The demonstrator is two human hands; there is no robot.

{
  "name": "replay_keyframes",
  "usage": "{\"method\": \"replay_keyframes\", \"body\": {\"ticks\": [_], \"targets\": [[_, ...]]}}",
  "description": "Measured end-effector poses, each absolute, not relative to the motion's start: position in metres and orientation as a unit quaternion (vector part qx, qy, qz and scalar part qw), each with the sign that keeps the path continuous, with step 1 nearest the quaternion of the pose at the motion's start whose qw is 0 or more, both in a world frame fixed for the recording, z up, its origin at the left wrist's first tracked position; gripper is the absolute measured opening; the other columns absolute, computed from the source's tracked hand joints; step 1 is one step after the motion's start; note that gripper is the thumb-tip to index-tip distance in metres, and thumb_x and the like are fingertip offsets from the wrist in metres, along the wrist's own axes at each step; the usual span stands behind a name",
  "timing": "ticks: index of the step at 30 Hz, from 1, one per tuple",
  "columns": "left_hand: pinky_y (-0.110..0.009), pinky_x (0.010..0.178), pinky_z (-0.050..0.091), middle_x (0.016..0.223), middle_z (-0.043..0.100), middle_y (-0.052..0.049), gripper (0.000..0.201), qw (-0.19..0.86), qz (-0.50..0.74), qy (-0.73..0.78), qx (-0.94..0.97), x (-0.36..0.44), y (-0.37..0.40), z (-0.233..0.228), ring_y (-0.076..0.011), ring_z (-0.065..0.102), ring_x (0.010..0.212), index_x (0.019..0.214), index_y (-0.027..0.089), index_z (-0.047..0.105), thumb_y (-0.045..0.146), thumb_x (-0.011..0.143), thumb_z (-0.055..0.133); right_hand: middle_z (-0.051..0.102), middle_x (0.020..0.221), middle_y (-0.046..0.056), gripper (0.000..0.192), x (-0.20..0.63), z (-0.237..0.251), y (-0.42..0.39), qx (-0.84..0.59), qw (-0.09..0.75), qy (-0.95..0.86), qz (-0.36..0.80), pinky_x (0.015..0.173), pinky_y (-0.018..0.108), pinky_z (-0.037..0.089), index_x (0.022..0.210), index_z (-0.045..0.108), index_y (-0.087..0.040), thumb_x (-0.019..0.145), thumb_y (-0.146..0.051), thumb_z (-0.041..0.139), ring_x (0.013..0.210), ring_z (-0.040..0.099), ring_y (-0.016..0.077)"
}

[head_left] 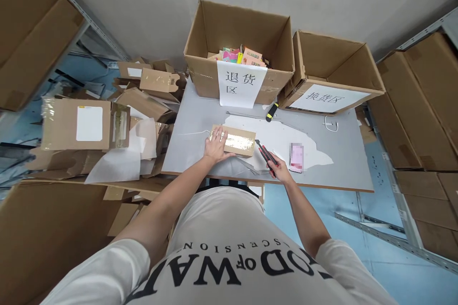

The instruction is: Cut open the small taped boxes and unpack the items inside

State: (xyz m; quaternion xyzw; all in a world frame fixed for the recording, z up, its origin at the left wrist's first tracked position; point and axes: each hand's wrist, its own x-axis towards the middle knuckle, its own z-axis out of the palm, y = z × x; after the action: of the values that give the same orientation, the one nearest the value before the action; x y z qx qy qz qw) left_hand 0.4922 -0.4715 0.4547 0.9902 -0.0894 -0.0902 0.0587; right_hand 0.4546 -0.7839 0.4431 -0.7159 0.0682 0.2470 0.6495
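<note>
Hands at a taped parcel (pixel 234 141) on the table (pixel 343 162).
Left hand (pixel 215 145) lies palm-down, fingers spread, on the parcel's left end. Right hand (pixel 278 167), just right of the parcel, grips a red-and-black knife (pixel 265 151), blade toward the parcel; its tip is too small to make out.

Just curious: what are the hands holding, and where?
Right hand holds a box cutter by its handle; left hand presses the taped parcel at its left end.
</note>
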Motion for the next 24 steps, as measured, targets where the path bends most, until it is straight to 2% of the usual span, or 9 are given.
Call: {"method": "replay_keyframes", "body": {"ticks": [4, 8, 16, 21, 24], "targets": [[-0.053, 0.098, 0.033, 0.157, 0.005, -0.016, 0.099, 0.056, -0.106, -0.084, 0.989, 0.492, -0.473, 0.457, -0.0367, -0.001, 0.144, 0.150, 0.015, 0.014, 0.077, 0.076, 0.035, 0.056, 0.066, -0.003, 0.081, 0.448, 0.449, -0.791, -0.721, 0.634, 0.065, 0.271, 0.030, 0.019, 0.028, 0.144, 0.033, -0.021, 0.076, -0.056, 0.063, 0.035, 0.040, 0.0058], [-0.053, 0.097, 0.033, 0.157, 0.004, -0.016, 0.101, 0.061, -0.111, -0.079, 0.989, 0.492, -0.473, 0.456, -0.0371, -0.001, 0.143, 0.150, 0.014, 0.013, 0.078, 0.075, 0.033, 0.055, 0.063, -0.003, 0.080, 0.433, 0.450, -0.792, -0.722, 0.612, 0.037, 0.319, 0.031, 0.019, 0.028, 0.143, 0.038, -0.020, 0.076, -0.058, 0.062, 0.035, 0.040, 0.0063], [-0.052, 0.099, 0.031, 0.158, 0.002, -0.014, 0.100, 0.064, -0.108, -0.088, 0.988, 0.490, -0.470, 0.455, -0.0336, -0.004, 0.144, 0.151, 0.016, 0.010, 0.077, 0.076, 0.035, 0.054, 0.062, -0.003, 0.076, 0.418, 0.451, -0.789, -0.712, 0.617, 0.012, 0.336, 0.031, 0.018, 0.026, 0.143, 0.036, -0.022, 0.080, -0.058, 0.058, 0.035, 0.038, 0.0056], [-0.052, 0.102, 0.029, 0.158, 0.002, -0.014, 0.102, 0.068, -0.100, -0.091, 0.988, 0.490, -0.470, 0.455, -0.0331, -0.002, 0.144, 0.151, 0.016, 0.012, 0.078, 0.073, 0.038, 0.057, 0.065, -0.001, 0.080, 0.407, 0.446, -0.797, -0.722, 0.621, 0.035, 0.304, 0.032, 0.019, 0.027, 0.143, 0.037, -0.020, 0.078, -0.061, 0.058, 0.036, 0.038, 0.0061], [-0.053, 0.103, 0.028, 0.157, 0.002, -0.015, 0.102, 0.072, -0.095, -0.078, 0.990, 0.487, -0.473, 0.456, -0.0333, -0.001, 0.144, 0.151, 0.015, 0.011, 0.077, 0.074, 0.038, 0.061, 0.074, 0.002, 0.080, 0.397, 0.438, -0.809, -0.751, 0.610, 0.077, 0.241, 0.034, 0.022, 0.032, 0.144, 0.033, -0.020, 0.079, -0.063, 0.054, 0.039, 0.041, 0.0079]]}}
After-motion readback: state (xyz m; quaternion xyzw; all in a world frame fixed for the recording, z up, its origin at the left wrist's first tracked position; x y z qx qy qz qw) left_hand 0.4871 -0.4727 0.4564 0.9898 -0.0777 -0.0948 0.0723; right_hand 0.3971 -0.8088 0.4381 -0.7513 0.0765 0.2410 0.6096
